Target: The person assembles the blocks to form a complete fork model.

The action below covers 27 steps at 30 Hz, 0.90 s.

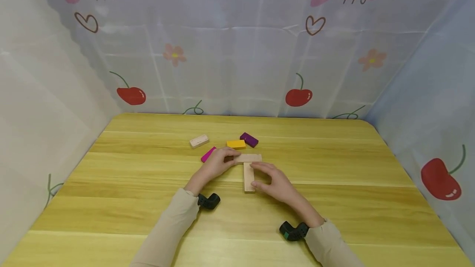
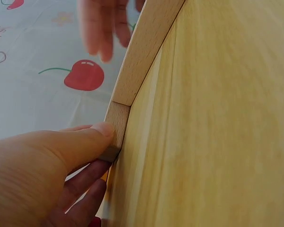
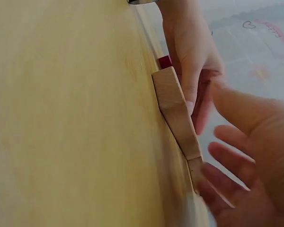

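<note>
Two plain wooden blocks lie on the table in a T shape. The crosswise block (image 1: 252, 158) is at the far side, and the lengthwise block (image 1: 248, 178) runs from it toward me. My left hand (image 1: 216, 162) pinches the left end of the crosswise block, its thumb (image 2: 97, 135) against the near side. Beside the lengthwise block is my right hand (image 1: 276, 181), its fingers spread and loosely bent, gripping nothing. In the right wrist view the right fingers (image 3: 227, 161) are near the far end of the blocks; whether they touch is unclear.
Behind the hands lie a yellow block (image 1: 236, 144), a purple block (image 1: 249, 139) and another plain block (image 1: 199, 141). A magenta block (image 1: 208, 154) is partly hidden by the left hand. The wooden table (image 1: 334, 155) meets a printed curtain (image 1: 230, 52) at its back edge.
</note>
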### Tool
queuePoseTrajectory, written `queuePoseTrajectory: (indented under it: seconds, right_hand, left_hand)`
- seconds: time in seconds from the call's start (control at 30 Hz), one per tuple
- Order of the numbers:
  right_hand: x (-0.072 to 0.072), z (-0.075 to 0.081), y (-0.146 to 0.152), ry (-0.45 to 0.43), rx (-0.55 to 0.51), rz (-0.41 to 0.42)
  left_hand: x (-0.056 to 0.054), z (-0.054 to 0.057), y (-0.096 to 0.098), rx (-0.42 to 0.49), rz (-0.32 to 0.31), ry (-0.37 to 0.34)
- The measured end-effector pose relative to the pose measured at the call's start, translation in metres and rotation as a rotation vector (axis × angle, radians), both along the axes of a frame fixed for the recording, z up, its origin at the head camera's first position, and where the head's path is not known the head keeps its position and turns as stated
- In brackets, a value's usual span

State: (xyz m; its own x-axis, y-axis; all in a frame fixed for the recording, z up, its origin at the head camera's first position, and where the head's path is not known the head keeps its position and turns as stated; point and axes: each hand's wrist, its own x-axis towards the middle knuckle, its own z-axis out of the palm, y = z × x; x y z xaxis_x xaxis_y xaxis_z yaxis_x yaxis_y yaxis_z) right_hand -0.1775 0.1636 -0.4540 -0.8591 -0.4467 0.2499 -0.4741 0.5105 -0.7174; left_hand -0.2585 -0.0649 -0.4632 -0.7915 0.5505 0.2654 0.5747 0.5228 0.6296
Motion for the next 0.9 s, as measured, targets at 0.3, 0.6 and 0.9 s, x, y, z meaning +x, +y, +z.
queuePoseTrajectory:
  seconds: [0.3,0.6,0.9]
  right_hand:
    - [-0.016,-0.001,0.001,0.043,0.029,-0.05]
    - [-0.023,-0.002,-0.002,-0.017,0.114,0.016]
    - [-0.025,-0.006,-0.003,-0.014,0.113,0.015]
  left_hand:
    - [0.001,0.002,0.0,-0.016,-0.011,-0.011]
    - [0.002,0.004,0.001,-0.011,-0.011,-0.021]
    - [-0.001,0.031,-0.03,0.109,0.134,-0.045]
